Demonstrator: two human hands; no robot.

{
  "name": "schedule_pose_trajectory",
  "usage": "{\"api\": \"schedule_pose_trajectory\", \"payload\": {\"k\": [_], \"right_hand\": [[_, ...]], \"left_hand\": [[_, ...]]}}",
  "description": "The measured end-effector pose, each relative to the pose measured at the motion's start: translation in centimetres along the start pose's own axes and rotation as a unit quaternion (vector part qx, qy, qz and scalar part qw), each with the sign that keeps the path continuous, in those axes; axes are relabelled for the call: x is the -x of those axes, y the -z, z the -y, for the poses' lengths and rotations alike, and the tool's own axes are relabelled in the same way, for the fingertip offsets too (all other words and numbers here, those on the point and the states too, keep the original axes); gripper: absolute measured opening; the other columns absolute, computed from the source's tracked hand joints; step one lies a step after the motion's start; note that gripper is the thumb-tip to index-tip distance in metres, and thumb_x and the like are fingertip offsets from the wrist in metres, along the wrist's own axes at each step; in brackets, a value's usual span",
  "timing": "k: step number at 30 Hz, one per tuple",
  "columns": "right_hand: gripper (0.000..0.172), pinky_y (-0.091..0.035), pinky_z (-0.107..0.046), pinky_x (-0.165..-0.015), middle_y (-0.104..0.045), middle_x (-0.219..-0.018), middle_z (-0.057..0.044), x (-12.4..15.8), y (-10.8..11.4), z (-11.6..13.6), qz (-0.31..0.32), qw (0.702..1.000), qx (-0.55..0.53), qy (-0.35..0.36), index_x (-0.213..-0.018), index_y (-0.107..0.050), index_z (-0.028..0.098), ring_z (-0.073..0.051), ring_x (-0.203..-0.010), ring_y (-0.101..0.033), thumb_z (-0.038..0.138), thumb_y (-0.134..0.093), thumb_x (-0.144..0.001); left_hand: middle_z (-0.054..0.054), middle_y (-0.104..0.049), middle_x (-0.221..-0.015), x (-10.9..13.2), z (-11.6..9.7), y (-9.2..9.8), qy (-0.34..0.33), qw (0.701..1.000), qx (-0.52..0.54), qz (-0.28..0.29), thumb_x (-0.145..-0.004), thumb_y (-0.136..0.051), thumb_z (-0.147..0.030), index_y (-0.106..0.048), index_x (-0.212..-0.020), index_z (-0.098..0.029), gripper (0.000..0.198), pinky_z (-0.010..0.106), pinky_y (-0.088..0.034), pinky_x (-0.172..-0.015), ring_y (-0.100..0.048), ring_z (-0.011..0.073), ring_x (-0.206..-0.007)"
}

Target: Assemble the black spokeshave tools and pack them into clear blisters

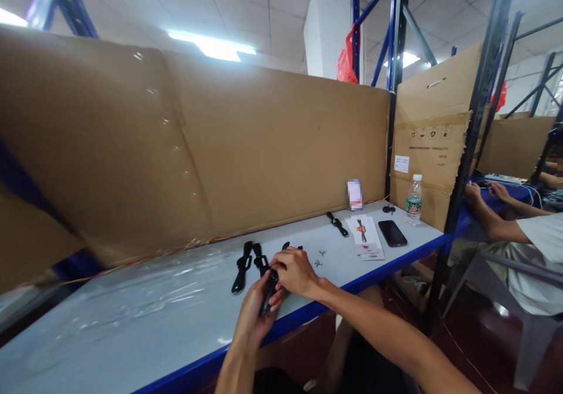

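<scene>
A cardboard wall (281, 148) lines the table's (132, 335) back edge, and at the right end stands a water bottle (413, 201), a black phone (392, 233) lying flat between it and some printed cards (373, 238). One black tool (337, 224) rests near the back edge; small silver pieces (318, 262) sit just right of the hands. Two more black tools (241, 268) lie left, one partly blocked by fingers. And here, near the blue front edge, the left hand (255, 310) wraps a black handle (264, 306); the right hand (294, 269) arches over its top, fingers bent, its hold hidden.
</scene>
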State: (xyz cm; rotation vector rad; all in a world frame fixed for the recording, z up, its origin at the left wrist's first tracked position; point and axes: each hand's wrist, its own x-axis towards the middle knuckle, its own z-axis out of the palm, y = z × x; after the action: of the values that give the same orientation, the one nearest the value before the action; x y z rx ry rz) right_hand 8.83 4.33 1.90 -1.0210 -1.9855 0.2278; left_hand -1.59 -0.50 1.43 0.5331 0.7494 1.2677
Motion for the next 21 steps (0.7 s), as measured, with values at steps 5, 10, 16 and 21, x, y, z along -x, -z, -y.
{"api": "schedule_pose_trajectory", "payload": {"k": [5,10,16,21], "right_hand": [[0.021,-0.047,-0.022,-0.083,-0.075,-0.087,0.000,-0.3,0.0,0.1,-0.003,1.000,-0.006,-0.014,-0.082,-0.070,0.021,-0.015,-0.086,-0.067,0.002,-0.063,-0.086],[0.022,-0.046,-0.024,-0.088,-0.076,-0.086,-0.001,-0.3,0.1,0.0,-0.008,1.000,0.011,0.021,-0.081,-0.070,0.021,-0.016,-0.087,-0.066,0.001,-0.061,-0.086],[0.021,-0.048,-0.022,-0.081,-0.076,-0.085,0.001,0.0,-0.7,0.1,-0.050,0.997,-0.050,-0.027,-0.080,-0.072,0.022,-0.014,-0.084,-0.068,0.002,-0.066,-0.084],[0.020,-0.048,-0.023,-0.079,-0.075,-0.084,0.002,0.0,-1.0,0.0,-0.064,0.995,-0.069,-0.044,-0.081,-0.072,0.022,-0.015,-0.082,-0.067,0.003,-0.066,-0.084]], "left_hand": [[-0.004,-0.044,-0.057,0.0,0.0,-0.2,-0.003,1.000,-0.005,-0.008,-0.096,-0.043,-0.019,-0.047,-0.079,-0.017,0.018,0.012,-0.026,-0.029,-0.033,0.0038,-0.032],[-0.004,-0.045,-0.058,0.0,0.0,-0.2,-0.013,1.000,-0.015,-0.005,-0.093,-0.048,-0.019,-0.048,-0.078,-0.017,0.015,0.012,-0.026,-0.029,-0.034,0.0040,-0.032],[-0.004,-0.045,-0.056,0.6,-0.3,-0.8,-0.003,1.000,-0.014,-0.015,-0.097,-0.040,-0.016,-0.047,-0.076,-0.016,0.021,0.012,-0.025,-0.029,-0.033,0.0037,-0.031],[-0.004,-0.045,-0.057,0.6,-0.3,-0.8,-0.001,1.000,-0.010,-0.016,-0.094,-0.046,-0.020,-0.047,-0.079,-0.017,0.016,0.012,-0.025,-0.029,-0.033,0.0038,-0.032]]}}
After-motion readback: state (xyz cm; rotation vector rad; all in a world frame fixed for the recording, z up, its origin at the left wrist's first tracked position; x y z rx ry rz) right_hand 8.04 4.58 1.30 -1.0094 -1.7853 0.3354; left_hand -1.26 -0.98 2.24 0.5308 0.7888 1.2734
